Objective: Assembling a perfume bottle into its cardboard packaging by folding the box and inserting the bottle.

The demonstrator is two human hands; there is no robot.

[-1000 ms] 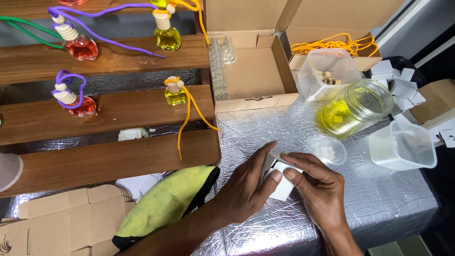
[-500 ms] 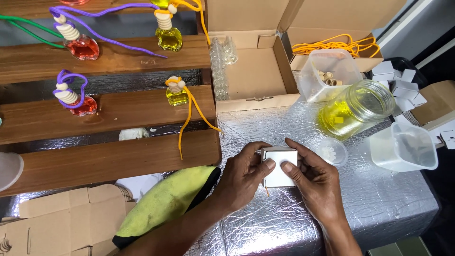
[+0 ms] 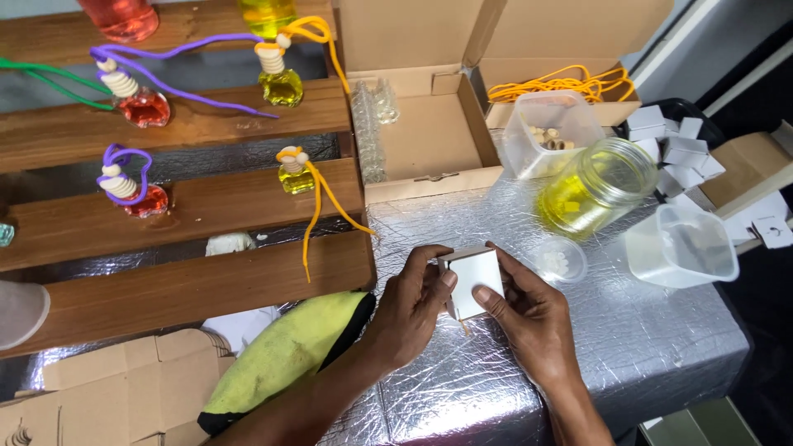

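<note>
A small white cardboard box (image 3: 473, 281) is held between both hands just above the silver foil table (image 3: 652, 347). My left hand (image 3: 410, 310) grips its left side with the fingers curled over the top edge. My right hand (image 3: 533, 318) holds its right side, thumb pressed on the front face. A thin tan string end hangs below the box.
A glass jar of yellow liquid (image 3: 596, 187), a small clear lid (image 3: 559, 260) and a clear plastic cup (image 3: 681, 246) stand to the right. Behind lie open cardboard boxes (image 3: 421, 136). Wooden steps (image 3: 182, 281) on the left carry small coloured bottles. A yellow-green cloth (image 3: 285, 351) lies near left.
The white box has been turned in my hands from a tilted, partly hidden pose to its flat face showing, and lifted slightly toward the jar.
</note>
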